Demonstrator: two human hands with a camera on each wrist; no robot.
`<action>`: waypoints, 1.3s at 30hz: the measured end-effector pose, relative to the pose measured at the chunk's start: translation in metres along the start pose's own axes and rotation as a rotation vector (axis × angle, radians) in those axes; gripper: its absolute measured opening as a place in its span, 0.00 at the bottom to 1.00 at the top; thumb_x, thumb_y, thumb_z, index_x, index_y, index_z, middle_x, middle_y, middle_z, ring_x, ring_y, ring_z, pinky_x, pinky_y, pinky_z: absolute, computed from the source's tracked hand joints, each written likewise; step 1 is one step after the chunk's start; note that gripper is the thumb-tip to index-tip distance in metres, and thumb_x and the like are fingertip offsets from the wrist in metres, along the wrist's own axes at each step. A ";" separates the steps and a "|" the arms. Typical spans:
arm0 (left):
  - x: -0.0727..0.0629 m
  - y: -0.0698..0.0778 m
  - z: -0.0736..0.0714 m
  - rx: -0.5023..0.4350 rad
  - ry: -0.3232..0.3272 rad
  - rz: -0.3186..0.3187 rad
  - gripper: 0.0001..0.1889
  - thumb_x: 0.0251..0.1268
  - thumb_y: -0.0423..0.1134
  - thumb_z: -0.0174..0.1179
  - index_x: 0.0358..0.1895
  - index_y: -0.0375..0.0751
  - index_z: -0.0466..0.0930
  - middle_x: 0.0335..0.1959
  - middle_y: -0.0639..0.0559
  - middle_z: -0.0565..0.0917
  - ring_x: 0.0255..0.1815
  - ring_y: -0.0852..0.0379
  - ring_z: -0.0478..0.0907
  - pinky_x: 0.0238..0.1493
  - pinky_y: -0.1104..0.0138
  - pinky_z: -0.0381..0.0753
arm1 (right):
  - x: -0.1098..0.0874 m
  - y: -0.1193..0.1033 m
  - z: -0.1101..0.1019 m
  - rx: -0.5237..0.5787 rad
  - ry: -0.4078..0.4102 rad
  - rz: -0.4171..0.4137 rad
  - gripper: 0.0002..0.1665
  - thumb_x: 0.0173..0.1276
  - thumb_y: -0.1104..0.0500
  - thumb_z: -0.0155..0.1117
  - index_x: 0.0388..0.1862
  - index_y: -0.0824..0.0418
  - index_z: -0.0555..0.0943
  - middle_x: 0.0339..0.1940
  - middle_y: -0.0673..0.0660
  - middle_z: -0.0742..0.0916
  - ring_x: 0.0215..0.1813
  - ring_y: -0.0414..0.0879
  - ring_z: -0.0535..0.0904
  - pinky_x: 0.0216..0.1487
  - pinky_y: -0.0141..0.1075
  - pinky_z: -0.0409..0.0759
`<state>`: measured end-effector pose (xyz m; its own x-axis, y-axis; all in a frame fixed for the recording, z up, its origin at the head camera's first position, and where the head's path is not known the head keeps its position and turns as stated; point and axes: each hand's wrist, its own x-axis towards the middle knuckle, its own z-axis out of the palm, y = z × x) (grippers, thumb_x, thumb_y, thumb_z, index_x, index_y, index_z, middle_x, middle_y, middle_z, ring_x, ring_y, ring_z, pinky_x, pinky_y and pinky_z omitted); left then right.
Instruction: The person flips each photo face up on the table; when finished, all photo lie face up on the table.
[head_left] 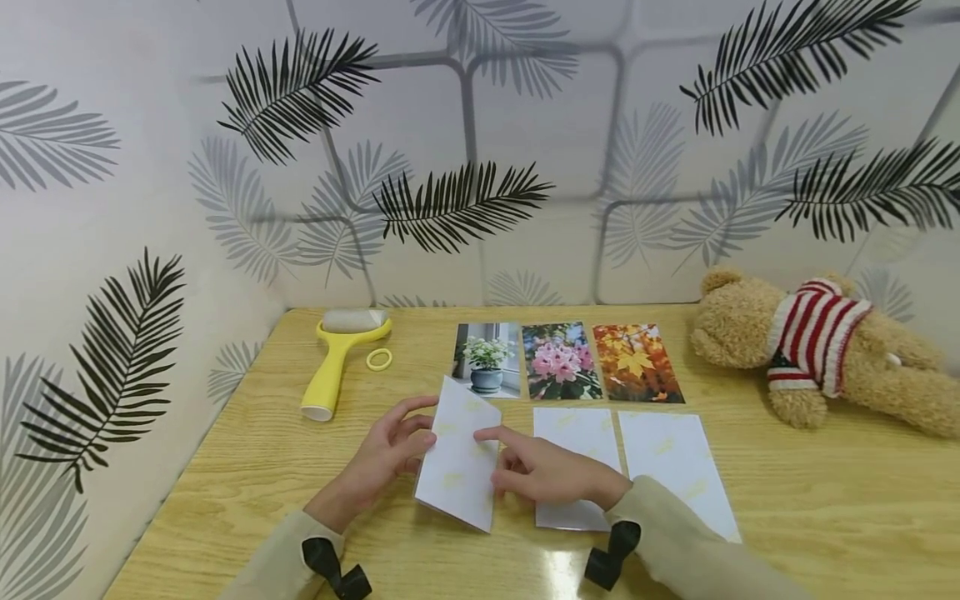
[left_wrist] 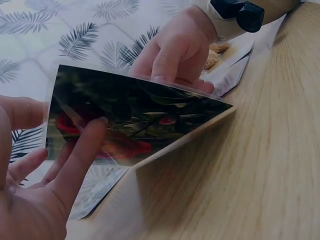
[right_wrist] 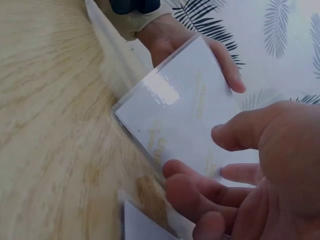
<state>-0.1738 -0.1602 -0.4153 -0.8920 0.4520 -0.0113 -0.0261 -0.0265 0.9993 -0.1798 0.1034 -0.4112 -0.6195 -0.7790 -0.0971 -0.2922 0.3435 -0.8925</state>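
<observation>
My left hand (head_left: pixel 390 446) holds a laminated photo card (head_left: pixel 457 467) by its left edge, tilted up with a lower corner close over the table. Its white back with faint yellow print faces the head camera. In the left wrist view, the card's picture side (left_wrist: pixel 165 120) shows red flowers on dark green, with a finger lying across it. My right hand (head_left: pixel 551 471) is at the card's right edge, index fingertip against the white back, other fingers loosely bent. Beneath the right hand lies a white-backed card (head_left: pixel 577 425), with another white-backed card (head_left: pixel 675 458) beside it.
Behind the hands lie three picture cards in a row: a potted plant (head_left: pixel 487 358), pink flowers (head_left: pixel 561 360) and autumn leaves (head_left: pixel 637 362). A yellow-handled lint roller (head_left: pixel 333 367) and yellow ring (head_left: pixel 379 359) lie at left. At right lies a teddy bear (head_left: pixel 817 342). The wooden table (head_left: pixel 840 517) meets a leaf-patterned wall.
</observation>
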 end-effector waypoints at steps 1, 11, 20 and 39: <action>0.000 0.001 0.001 -0.002 -0.007 0.007 0.31 0.72 0.38 0.53 0.72 0.32 0.53 0.49 0.52 0.76 0.46 0.59 0.79 0.41 0.65 0.82 | 0.000 0.000 0.000 0.002 -0.003 -0.007 0.31 0.76 0.60 0.51 0.74 0.62 0.57 0.35 0.59 0.85 0.24 0.42 0.74 0.30 0.30 0.73; 0.000 0.006 0.006 -0.057 -0.151 0.014 0.29 0.79 0.47 0.35 0.74 0.31 0.47 0.55 0.55 0.74 0.52 0.62 0.79 0.49 0.65 0.79 | 0.003 -0.004 -0.001 0.056 0.020 -0.055 0.30 0.78 0.59 0.47 0.76 0.57 0.55 0.51 0.64 0.82 0.32 0.51 0.83 0.38 0.37 0.81; -0.002 0.005 0.011 0.059 -0.188 0.017 0.27 0.79 0.43 0.38 0.75 0.35 0.50 0.64 0.36 0.67 0.55 0.58 0.74 0.54 0.62 0.76 | 0.000 -0.010 -0.008 0.067 0.150 -0.133 0.35 0.80 0.58 0.40 0.79 0.50 0.41 0.53 0.65 0.82 0.35 0.55 0.85 0.36 0.46 0.82; -0.003 0.004 0.025 0.279 -0.226 0.162 0.28 0.72 0.32 0.52 0.73 0.39 0.58 0.67 0.35 0.67 0.55 0.47 0.73 0.51 0.64 0.78 | -0.006 -0.024 -0.012 -0.160 0.192 -0.171 0.31 0.80 0.52 0.42 0.78 0.48 0.52 0.49 0.61 0.83 0.31 0.48 0.84 0.37 0.36 0.79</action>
<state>-0.1593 -0.1391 -0.4104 -0.7519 0.6475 0.1244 0.2585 0.1160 0.9590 -0.1776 0.1059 -0.3835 -0.6733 -0.7244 0.1478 -0.5058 0.3055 -0.8067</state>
